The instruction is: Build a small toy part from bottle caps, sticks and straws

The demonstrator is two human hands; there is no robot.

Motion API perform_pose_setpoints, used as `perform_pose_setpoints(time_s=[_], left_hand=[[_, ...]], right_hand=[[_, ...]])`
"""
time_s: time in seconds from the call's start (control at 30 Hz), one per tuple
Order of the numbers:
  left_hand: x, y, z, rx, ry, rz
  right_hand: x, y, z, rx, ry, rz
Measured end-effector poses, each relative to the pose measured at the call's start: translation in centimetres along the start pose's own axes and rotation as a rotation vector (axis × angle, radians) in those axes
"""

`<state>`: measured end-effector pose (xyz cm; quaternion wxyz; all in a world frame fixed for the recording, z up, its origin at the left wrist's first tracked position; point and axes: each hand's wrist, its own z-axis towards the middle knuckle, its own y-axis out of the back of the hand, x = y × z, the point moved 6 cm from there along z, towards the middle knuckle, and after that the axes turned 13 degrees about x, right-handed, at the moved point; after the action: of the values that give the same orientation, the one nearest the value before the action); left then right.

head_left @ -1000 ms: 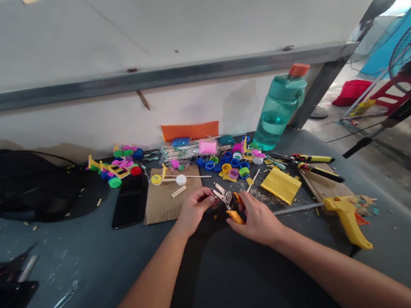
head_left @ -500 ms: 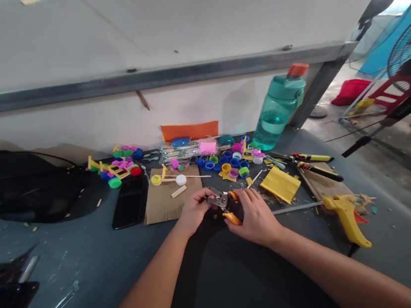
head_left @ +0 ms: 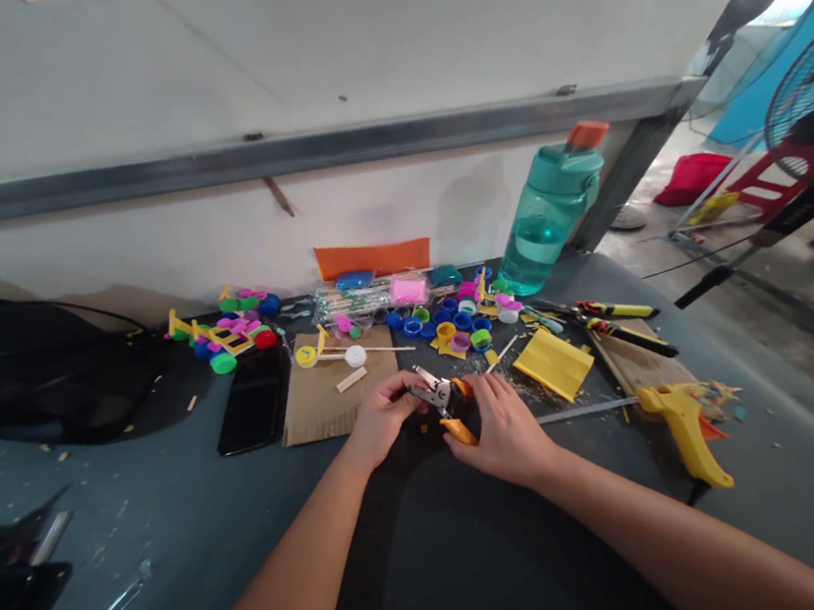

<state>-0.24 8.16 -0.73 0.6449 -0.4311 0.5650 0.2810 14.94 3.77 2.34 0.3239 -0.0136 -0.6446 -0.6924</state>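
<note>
My right hand (head_left: 507,429) is wrapped round the orange handles of a pair of pliers (head_left: 439,395), which look like wire strippers. Their metal jaws point left, with the handles spread apart. At the jaw end, my left hand (head_left: 383,419) is closed in a pinch; whatever small thing lies between its fingertips is hidden. Just beyond the left hand is a piece of brown cardboard (head_left: 316,410). On it rest a short wooden strip (head_left: 351,379), a thin stick, a white cap (head_left: 355,356) and a yellow cap (head_left: 306,357).
Several coloured bottle caps (head_left: 447,332) lie behind the hands. A black phone (head_left: 248,404) and small colourful assemblies (head_left: 232,331) are at left. To the right are a yellow folded sheet (head_left: 554,364), a yellow glue gun (head_left: 681,425), more pliers (head_left: 634,338) and a teal bottle (head_left: 542,229).
The pliers' jaws have tilted slightly and catch more light. Both hands keep nearly the same place and grip. The whole view has shifted a little.
</note>
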Motion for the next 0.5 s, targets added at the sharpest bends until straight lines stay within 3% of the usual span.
perform_pose_setpoints(time_s=[0.5], left_hand=[[0.26, -0.03, 0.06, -0.006, 0.028, -0.024]], right_hand=[[0.14, -0.09, 0.00, 0.011, 0.001, 0.009]])
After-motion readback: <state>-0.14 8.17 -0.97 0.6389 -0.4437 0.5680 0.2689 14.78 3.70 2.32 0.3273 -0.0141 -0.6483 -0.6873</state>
